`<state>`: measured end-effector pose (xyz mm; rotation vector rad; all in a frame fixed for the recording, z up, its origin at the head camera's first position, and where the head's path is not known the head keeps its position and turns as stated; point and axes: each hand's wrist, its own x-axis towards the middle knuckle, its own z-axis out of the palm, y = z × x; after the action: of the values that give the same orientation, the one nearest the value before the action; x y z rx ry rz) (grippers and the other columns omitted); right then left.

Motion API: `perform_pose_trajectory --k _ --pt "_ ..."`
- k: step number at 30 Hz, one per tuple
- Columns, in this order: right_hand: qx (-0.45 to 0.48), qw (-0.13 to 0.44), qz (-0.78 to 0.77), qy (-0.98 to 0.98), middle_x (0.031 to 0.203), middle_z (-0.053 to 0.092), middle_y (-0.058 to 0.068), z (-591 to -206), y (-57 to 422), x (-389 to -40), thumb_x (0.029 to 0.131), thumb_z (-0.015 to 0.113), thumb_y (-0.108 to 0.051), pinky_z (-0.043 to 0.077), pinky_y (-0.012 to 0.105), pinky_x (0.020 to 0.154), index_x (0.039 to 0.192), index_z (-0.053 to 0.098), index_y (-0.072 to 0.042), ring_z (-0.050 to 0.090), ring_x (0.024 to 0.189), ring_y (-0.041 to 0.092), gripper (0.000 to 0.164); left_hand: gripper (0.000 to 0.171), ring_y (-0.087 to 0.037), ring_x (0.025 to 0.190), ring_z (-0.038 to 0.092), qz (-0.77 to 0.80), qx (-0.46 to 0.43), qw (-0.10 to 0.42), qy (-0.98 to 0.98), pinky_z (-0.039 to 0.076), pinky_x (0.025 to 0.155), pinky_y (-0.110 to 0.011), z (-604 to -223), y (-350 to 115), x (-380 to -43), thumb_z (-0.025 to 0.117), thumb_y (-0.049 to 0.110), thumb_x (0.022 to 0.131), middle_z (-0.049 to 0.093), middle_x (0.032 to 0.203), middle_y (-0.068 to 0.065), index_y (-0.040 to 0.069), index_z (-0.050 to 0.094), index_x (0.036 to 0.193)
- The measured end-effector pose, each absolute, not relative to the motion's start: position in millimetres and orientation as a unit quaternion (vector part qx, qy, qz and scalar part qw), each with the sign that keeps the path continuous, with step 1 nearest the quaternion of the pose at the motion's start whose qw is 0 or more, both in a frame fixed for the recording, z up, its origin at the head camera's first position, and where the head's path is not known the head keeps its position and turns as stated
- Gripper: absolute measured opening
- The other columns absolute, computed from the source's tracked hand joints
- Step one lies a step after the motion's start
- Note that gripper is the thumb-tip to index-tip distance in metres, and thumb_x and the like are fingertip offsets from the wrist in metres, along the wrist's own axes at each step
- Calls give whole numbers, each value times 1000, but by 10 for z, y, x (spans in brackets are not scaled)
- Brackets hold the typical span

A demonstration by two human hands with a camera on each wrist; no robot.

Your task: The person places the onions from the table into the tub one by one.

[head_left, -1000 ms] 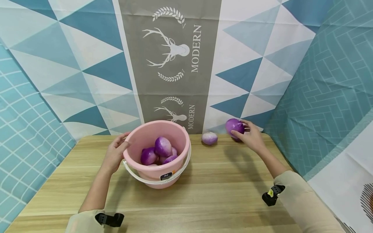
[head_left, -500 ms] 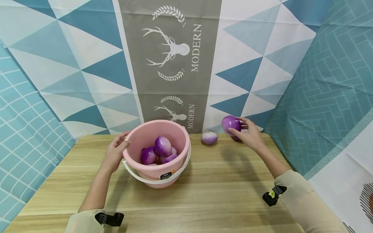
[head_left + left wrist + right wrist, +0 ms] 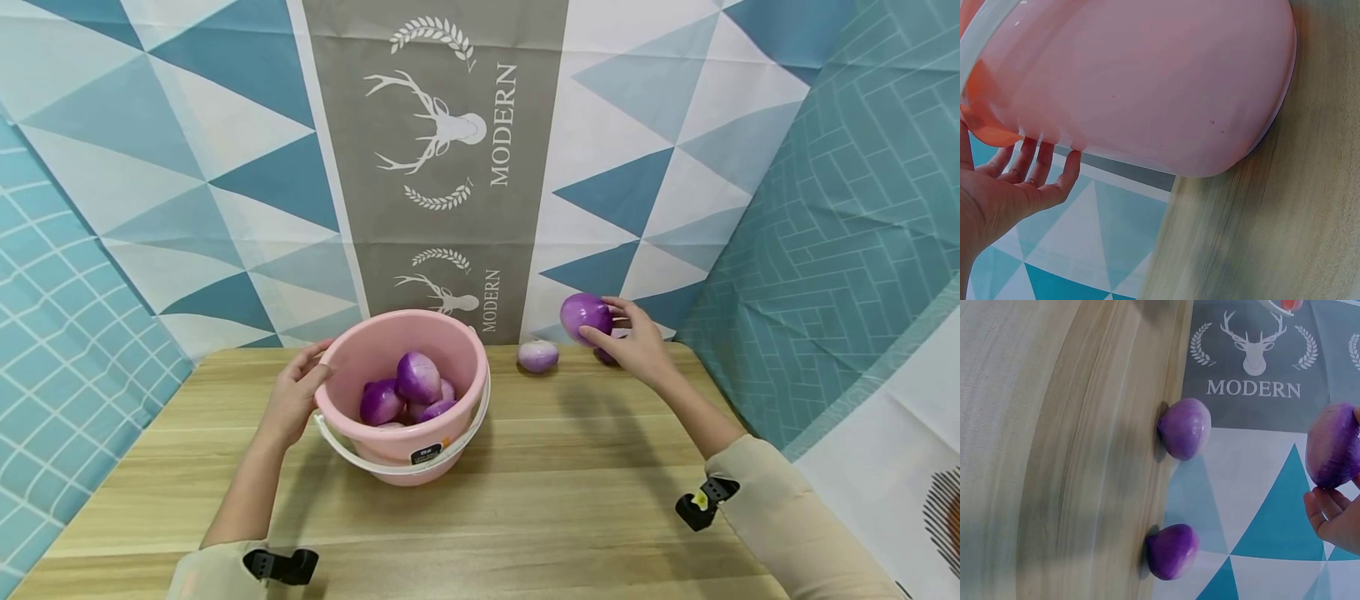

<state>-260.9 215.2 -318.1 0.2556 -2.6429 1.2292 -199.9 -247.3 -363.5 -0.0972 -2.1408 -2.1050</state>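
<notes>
On the left of the table stands a pink bucket [image 3: 375, 448] with a white handle lowered across its front. Several purple onions [image 3: 418, 377] lie inside it. My left hand [image 3: 294, 398] holds the bucket's left rim, and the left wrist view shows its fingers against the outer wall [image 3: 1166, 81]. Off to the right, my right hand [image 3: 639, 343] pinches a purple onion [image 3: 581, 315] between thumb and fingers, lifted above the tabletop. In the right wrist view that onion [image 3: 1330, 447] is at the right edge, partly cut off by the frame.
Along the table's back edge lie a pale purple onion [image 3: 537, 357] and a darker onion [image 3: 1174, 551], the latter mostly behind my right hand in the head view. Patterned cloth [image 3: 630, 100] hangs behind the wooden table [image 3: 525, 517].
My right hand has carried the onion slightly left and up, uncovering more of the dark onion behind it. The left hand and the bucket have stayed in place.
</notes>
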Motion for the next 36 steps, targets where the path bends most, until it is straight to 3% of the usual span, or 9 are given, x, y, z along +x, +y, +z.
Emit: perform_pose_trajectory --k 36 --pt "153 102 449 -875 130 50 15 -2898 1726 -2499 79 70 -46 50 48 89 138 41 -14 51 115 31 74 40 -2 83 60 -702 -36 68 -708 54 67 -19 -3632 -2470 -1997 46 9 95 57 95 10 5 40 134"
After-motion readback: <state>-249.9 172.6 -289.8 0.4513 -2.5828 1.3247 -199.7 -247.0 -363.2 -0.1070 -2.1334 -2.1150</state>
